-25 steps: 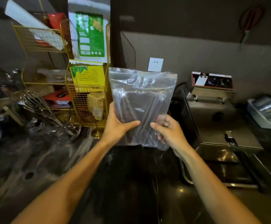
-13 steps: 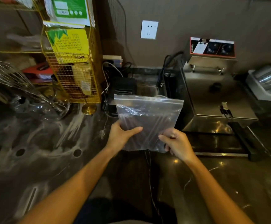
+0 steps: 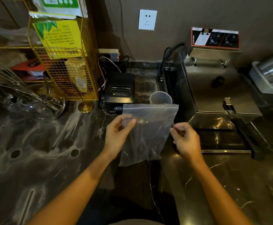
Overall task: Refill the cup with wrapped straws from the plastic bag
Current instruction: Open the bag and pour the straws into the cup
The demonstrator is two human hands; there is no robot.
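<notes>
A clear zip-top plastic bag (image 3: 148, 133) holding dark wrapped straws hangs upright over the dark marble counter. My left hand (image 3: 118, 135) pinches the bag's upper left side. My right hand (image 3: 185, 138) pinches its right edge with thumb and fingers. The bag's zip strip along the top looks closed. Just behind the bag stands a translucent plastic cup (image 3: 160, 98), its lower part hidden by the bag; it looks empty.
A black receipt printer (image 3: 119, 90) sits left of the cup, with cables behind it. A steel fryer (image 3: 217, 88) stands to the right, its black handle (image 3: 246, 137) pointing toward me. A yellow wire rack (image 3: 64, 62) and a whisk in a glass bowl (image 3: 35, 103) are at the left.
The bag has come down and toward me, from in front of the rack to just over the counter. Both hands shifted from the bag's bottom up its sides. The cup has come into view.
</notes>
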